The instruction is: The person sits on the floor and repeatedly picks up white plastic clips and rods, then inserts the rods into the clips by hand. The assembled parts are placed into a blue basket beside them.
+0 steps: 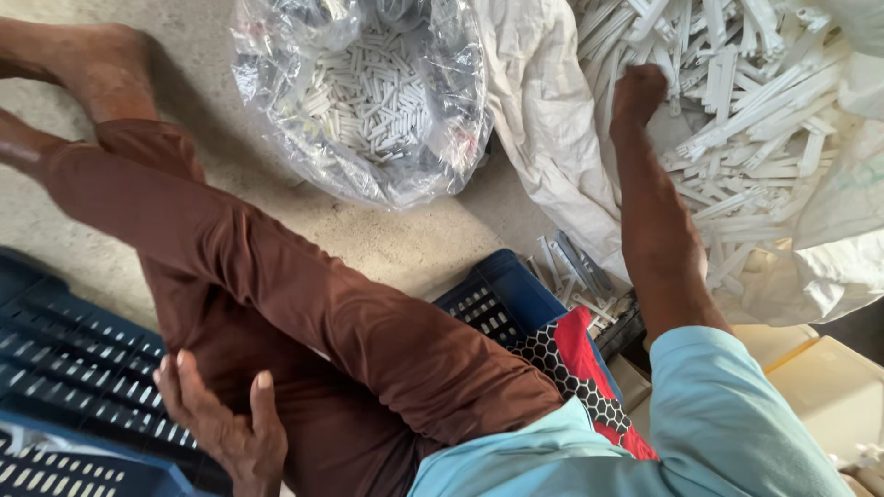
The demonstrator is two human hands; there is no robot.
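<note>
My right hand (pixel 638 94) reaches out into a big heap of white plastic frames (pixel 755 120) lying in an open white sack (pixel 552 129); its fingers are curled among the pieces, and what they hold is hidden. My left hand (pixel 226 423) rests with fingers spread on my thigh in brown trousers (pixel 304 304), holding nothing. Ahead of my knee stands a clear plastic bag (pixel 368 92) filled with small white plastic sticks.
I sit on a blue plastic crate (pixel 64 368), with another blue crate (pixel 502 294) under a red patterned cushion (pixel 571 354). Loose white frames (pixel 575 271) lie beside it. Beige boxes (pixel 829 387) stand at the right. Bare feet rest on the concrete floor (pixel 405 239).
</note>
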